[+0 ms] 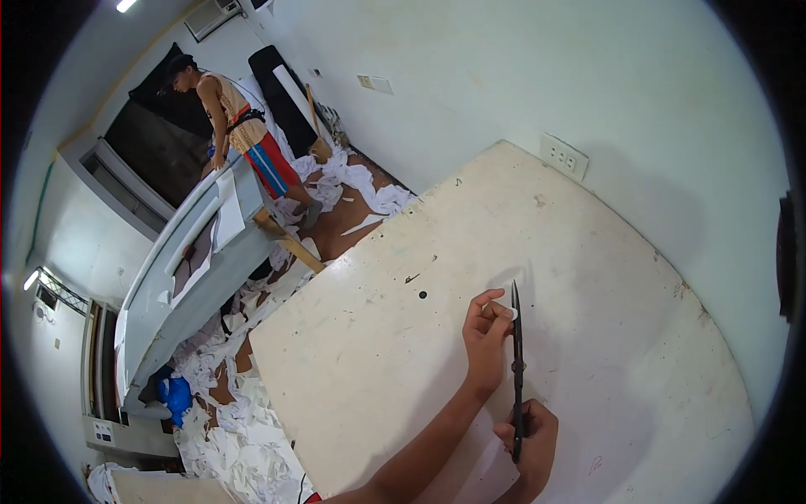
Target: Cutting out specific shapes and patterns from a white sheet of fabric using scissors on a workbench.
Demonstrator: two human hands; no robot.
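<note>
Dark long-bladed scissors (pixel 518 367) stand almost in line with my view, tip pointing away from me, over the pale tabletop (pixel 378 361). My right hand (pixel 537 438) is closed around their handles. My left hand (pixel 487 340) is beside the blades, its thumb and index finger pinching a small white piece (pixel 511 314) against or very near the blade. Its other fingers are curled. The scissors are seen edge-on, so how far the blades are parted cannot be made out. What the white piece is made of is too small to tell.
A wall with a socket plate (pixel 564 157) borders the table's far right side. Past the left edge, white scraps (pixel 243 437) heap on the floor near a blue bag (pixel 175 396). Another person (pixel 239 126) leans over a long grey table (pixel 210 252) bearing white sheets.
</note>
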